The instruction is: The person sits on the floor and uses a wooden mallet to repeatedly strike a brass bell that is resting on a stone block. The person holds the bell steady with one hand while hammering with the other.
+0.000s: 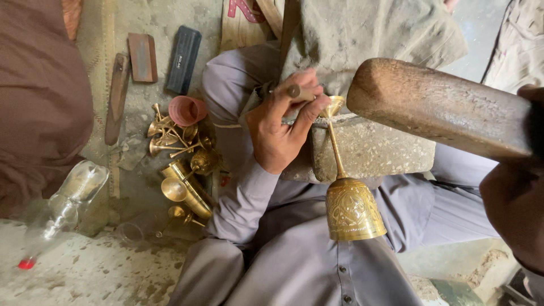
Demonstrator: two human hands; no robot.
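A brass goblet [348,198] lies across the stone block [374,150], its engraved, flared cup hanging off the block's near edge toward the person's lap, its thin stem running up over the stone. The left hand [280,127] pinches a small punch [300,92] at the goblet's foot. The right hand [518,198], fingers hidden, holds a wooden mallet [442,107] above the block.

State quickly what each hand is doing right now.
Left hand: closed around a small punch tool, set against the brass goblet.
Right hand: mostly out of view; grip on the wooden mallet cannot be told.
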